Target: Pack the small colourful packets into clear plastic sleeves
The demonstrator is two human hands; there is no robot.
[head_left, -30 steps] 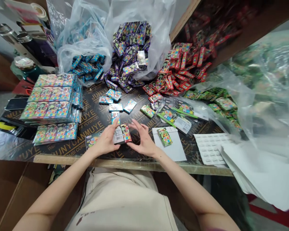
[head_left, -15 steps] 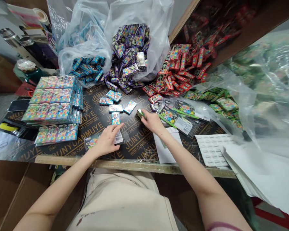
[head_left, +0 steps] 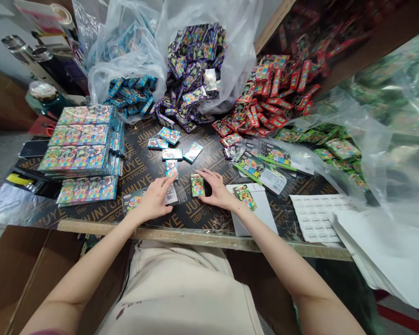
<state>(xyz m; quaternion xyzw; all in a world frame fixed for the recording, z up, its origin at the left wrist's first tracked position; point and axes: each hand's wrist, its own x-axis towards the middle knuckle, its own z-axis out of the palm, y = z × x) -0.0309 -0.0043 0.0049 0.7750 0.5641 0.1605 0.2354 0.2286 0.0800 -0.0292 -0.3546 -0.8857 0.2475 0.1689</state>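
One small green box (head_left: 197, 185) is clamped by its near and far ends between the thumb and fingertips of the right hand (head_left: 217, 190) at a dark, letter-printed tabletop (head_left: 192, 218). To its left, the left hand (head_left: 155, 200) rests over a flat barcoded packet (head_left: 171, 194), thumb and forefinger spread apart. Just beyond lie five blue boxes (head_left: 172, 154); to the right, another green box (head_left: 245, 197) lies on a white sheet (head_left: 256, 221). Wrapped packs (head_left: 78, 158) stand stacked at left, while blue (head_left: 136, 95), purple (head_left: 195, 60) and red piles (head_left: 270, 93) line the far side.
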